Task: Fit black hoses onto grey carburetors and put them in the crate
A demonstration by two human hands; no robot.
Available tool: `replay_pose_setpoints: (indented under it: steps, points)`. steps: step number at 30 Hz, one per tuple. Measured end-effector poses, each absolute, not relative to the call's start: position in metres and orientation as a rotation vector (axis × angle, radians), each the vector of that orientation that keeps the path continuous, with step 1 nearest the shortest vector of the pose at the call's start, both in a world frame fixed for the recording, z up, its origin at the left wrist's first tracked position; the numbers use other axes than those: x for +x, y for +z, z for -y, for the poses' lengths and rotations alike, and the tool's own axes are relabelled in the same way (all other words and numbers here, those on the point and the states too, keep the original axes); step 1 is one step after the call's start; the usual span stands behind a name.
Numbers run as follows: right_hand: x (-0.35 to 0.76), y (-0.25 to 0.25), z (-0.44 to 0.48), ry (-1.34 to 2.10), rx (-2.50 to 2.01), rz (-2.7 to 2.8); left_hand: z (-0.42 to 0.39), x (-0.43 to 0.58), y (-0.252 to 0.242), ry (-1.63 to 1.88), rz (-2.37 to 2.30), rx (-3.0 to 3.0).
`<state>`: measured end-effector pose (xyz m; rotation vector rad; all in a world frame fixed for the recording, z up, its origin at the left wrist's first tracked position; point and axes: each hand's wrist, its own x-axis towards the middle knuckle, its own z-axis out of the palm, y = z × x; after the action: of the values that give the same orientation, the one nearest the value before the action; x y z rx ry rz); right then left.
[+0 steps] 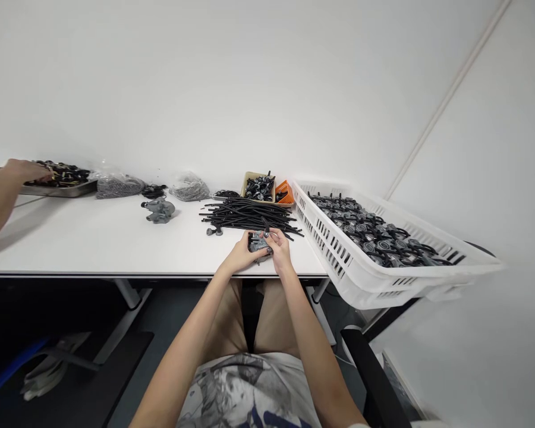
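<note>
Close to the table's front edge, my left hand is closed around a grey plastic part with black bits on it. My right hand grips the same part from the other side, thumb and fingers pressed at its upper right. A short black piece sticks up beside the right fingers; whether they hold it I cannot tell. Just beyond my hands lies a heap of black tubes. Small grey and black fittings lie left of my hands. Further left sits another grey plastic part.
A white basket at the right holds rows of grey assemblies. Behind the tubes stand a beige bin of fittings and an orange basket. Plastic bags lie along the wall. At far left, a co-worker's hand reaches over a metal tray.
</note>
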<state>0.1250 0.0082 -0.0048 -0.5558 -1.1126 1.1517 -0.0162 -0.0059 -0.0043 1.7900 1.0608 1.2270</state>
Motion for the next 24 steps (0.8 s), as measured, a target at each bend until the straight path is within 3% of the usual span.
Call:
replay_pose_setpoints:
  steps: [24]
  points:
    - [0.1237,-0.0014,-0.0050,1.131,-0.588,1.104,0.0056,-0.0157,-0.0043,1.230,-1.062,1.787]
